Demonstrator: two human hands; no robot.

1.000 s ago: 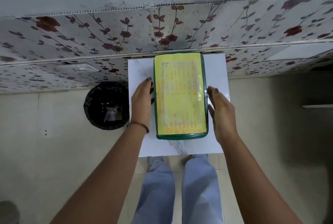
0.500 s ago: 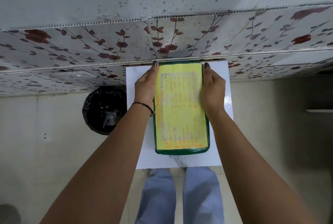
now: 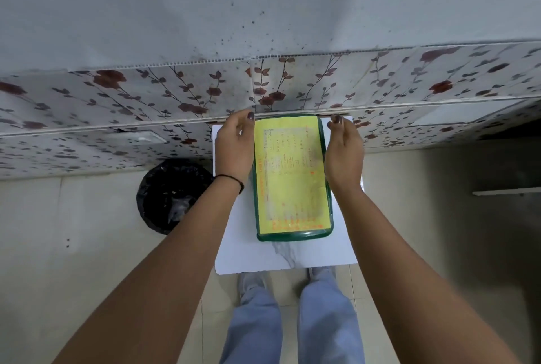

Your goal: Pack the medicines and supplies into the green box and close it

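Standing against a wall [image 3: 263,12] clad lower down in floral panels [image 3: 146,100], a small white marble-look table [image 3: 281,255] carries the green box [image 3: 292,236], lid down, its yellow printed label [image 3: 289,176] facing up (the print is too blurred to read). A black-lined bin [image 3: 172,196] sits on the tiled floor left of the table. Both arms reach forward. The left hand [image 3: 234,150] lies along the box's left edge, the right hand [image 3: 344,153] along its right edge, fingers extended toward the far corners; whether they grip or merely press, I cannot tell. Compared with half a second ago, both hands have slid slightly outward off the label; the box has not moved.
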